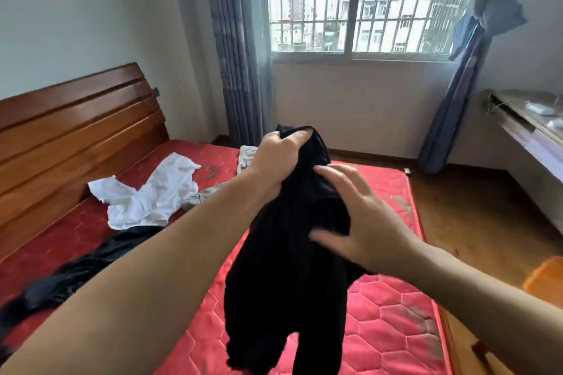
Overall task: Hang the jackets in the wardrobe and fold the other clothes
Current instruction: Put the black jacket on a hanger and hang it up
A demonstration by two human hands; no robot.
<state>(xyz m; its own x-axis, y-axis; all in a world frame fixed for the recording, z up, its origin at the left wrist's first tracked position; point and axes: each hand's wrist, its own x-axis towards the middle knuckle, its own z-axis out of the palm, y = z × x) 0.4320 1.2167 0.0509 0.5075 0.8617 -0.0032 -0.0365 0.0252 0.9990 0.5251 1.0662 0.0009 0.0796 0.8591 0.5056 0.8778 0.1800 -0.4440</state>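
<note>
Bedroom, seen from head height. A bare red quilted mattress (396, 307) fills the lower centre, w/ a slatted wooden headboard (76, 131) at 9 o'clock. Barred window (365, 0) at 12 o'clock, blue-grey curtains either side; the right curtain (463, 76) is knotted. Wood floor (475, 207) at 3 o'clock, and a worn desk (524, 122) along the right wall w/ small pale items on it, too small to tell.

Left hand (274, 158), near centre, grips the bunched top of a black garment (286, 268), fingers curled round the fabric, holding it up above the mattress. Right hand (365, 213), just toward 3 o'clock of it, is spread, fingers straight, lying against the garment's side; slightly blurred. Two leg-like ends hang down toward 6 o'clock.

On the mattress: a crumpled white shirt (149, 192) at 9 o'clock, a dark garment (76, 274) at 8 o'clock, and a small pale cloth (246, 155) behind the left hand. Orange object (545, 280), cut off, at 4 o'clock.
</note>
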